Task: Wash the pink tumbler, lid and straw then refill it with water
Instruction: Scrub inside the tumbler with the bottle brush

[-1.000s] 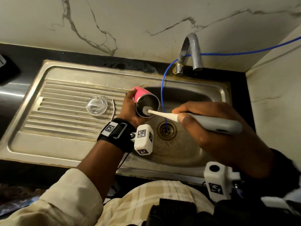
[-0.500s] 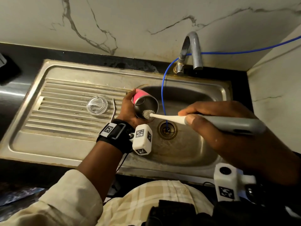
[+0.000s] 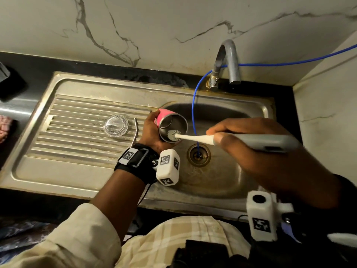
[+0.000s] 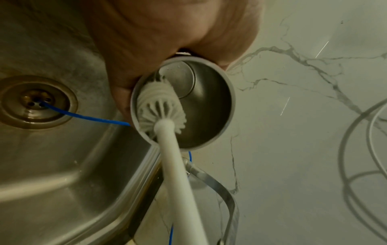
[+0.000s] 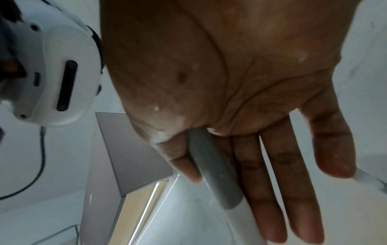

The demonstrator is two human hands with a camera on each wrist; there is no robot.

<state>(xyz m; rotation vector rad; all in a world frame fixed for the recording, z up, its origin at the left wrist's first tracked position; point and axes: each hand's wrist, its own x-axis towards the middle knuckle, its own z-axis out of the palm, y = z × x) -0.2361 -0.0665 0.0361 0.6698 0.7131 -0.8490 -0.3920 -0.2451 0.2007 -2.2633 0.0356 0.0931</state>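
My left hand (image 3: 152,130) grips the pink tumbler (image 3: 164,117) on its side over the sink basin, mouth turned to the right. The steel inside of the tumbler (image 4: 207,99) shows in the left wrist view. My right hand (image 3: 257,144) holds the bottle brush (image 3: 193,137) by its grey handle (image 5: 213,170), thumb on one side and fingers along the other. The white bristle head (image 4: 159,106) sits just inside the tumbler's rim, against its lower wall. The clear lid (image 3: 115,125) and the metal straw (image 3: 136,132) lie on the ribbed drainboard, left of the tumbler.
The steel sink (image 3: 228,182) has a drain (image 3: 199,155) with a blue tube (image 3: 194,105) running into it from the tap (image 3: 228,62). Marble wall stands behind and at the right. A dark object (image 3: 9,82) lies on the black counter at far left.
The brush has slid outward: its head was deeper in the tumbler a second ago and is now at the rim. My right hand has drawn back to the right. The tumbler stays put.
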